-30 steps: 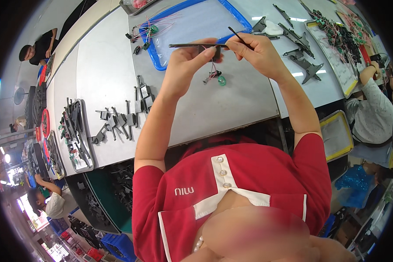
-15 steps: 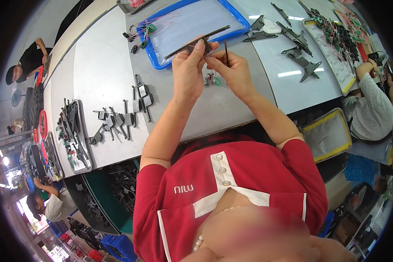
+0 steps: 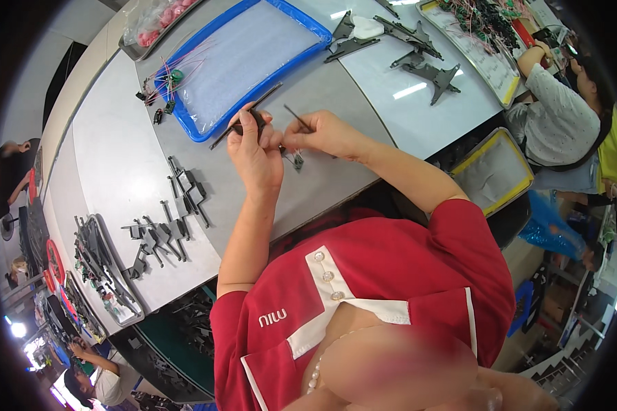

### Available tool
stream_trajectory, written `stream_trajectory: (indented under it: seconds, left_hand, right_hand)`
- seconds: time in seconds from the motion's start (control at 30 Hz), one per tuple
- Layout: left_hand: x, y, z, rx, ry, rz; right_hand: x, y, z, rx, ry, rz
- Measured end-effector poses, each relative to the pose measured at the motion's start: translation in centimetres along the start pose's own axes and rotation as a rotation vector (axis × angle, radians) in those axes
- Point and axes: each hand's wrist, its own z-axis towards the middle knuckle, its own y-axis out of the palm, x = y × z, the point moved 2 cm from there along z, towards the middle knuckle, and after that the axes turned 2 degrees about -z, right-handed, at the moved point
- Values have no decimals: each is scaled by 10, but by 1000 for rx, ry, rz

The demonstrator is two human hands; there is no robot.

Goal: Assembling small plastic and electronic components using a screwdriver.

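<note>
My left hand (image 3: 257, 154) is closed around a dark grey plastic part with a long thin bar (image 3: 267, 96), which slants upward past the fingertips. Close beside it on the right, my right hand (image 3: 330, 137) pinches a thin dark stick-like tool (image 3: 296, 116), its tip pointing up and left. The right fingertips are near the left fingers; whether they touch the part or a wire is too small to make out. Just below the hands is a small green and dark piece with wires (image 3: 297, 162). Beyond them lies a blue-rimmed tray (image 3: 202, 136) with a pale sheet inside.
Several grey plastic parts (image 3: 159, 236) lie at left, beside a metal tray of parts (image 3: 131, 319). Wired green components (image 3: 176, 77) sit at the blue tray's edge. Dark brackets (image 3: 435, 81) lie at right. A co-worker (image 3: 562, 109) sits by a wire-filled tray (image 3: 509, 94).
The view has turned, so the table's things sit differently in the picture. The thin tool, upright before, now leans left. My left hand keeps hold of the grey part.
</note>
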Motion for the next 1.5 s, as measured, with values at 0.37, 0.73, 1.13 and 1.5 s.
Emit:
stream_trajectory:
  seconds: [0.37,0.73,1.13,1.5]
  left_hand:
    - [-12,-5,4,135,4,312]
    - [-13,-7,-3,128,20,331]
    - [-14,-3,-7,123,-19,307]
    - [-15,-1,-11,92,-29,493]
  right_hand:
    - [-41,-209,15,634,-82,-1432]
    - [-29,-195,13,486,-190,-1495]
    - [-44,-196,-2,399,-152,-1449]
    - [-62,-178,-58,833,-537,-1060]
